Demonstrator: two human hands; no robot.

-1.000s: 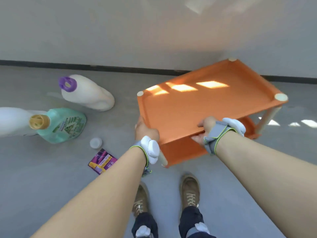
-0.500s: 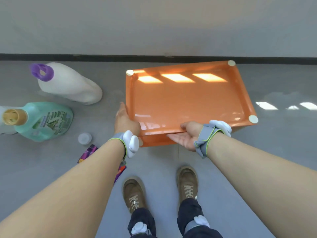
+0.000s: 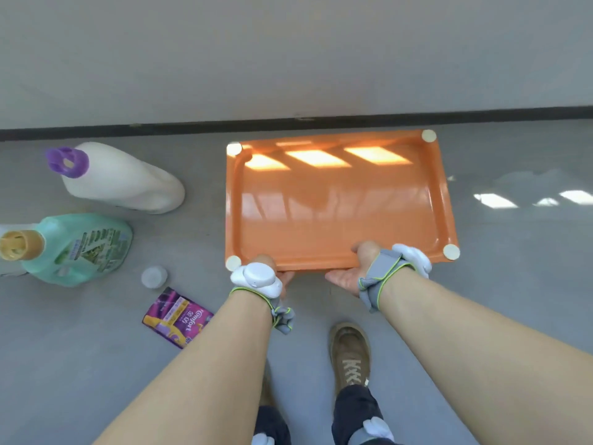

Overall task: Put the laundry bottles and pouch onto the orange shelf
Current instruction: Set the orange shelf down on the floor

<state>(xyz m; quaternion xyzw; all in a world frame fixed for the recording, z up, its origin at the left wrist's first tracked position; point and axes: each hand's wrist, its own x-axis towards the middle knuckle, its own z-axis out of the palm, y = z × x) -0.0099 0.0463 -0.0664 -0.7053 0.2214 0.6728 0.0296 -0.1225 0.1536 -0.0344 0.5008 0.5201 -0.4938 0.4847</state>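
Observation:
The orange shelf [image 3: 337,207] stands square in front of me on the grey floor, its top tray bare. My left hand [image 3: 272,271] grips the near rim by the near left corner. My right hand [image 3: 356,268] grips the same rim further right, thumb on top. To the left stand a white bottle with a purple cap [image 3: 122,178] and a green bottle with a gold cap [image 3: 73,248]. A second white bottle [image 3: 12,248] shows partly at the left edge. The purple pouch [image 3: 178,316] lies flat near my left forearm.
A small white cap [image 3: 154,277] sits on the floor between the green bottle and the pouch. A wall with a dark baseboard [image 3: 160,126] runs just behind the shelf. My shoes [image 3: 351,354] stand below the shelf's near edge.
The shelf has swung from tilted and angled to level and square against the wall. My left hand has shifted from the left side to the near rim.

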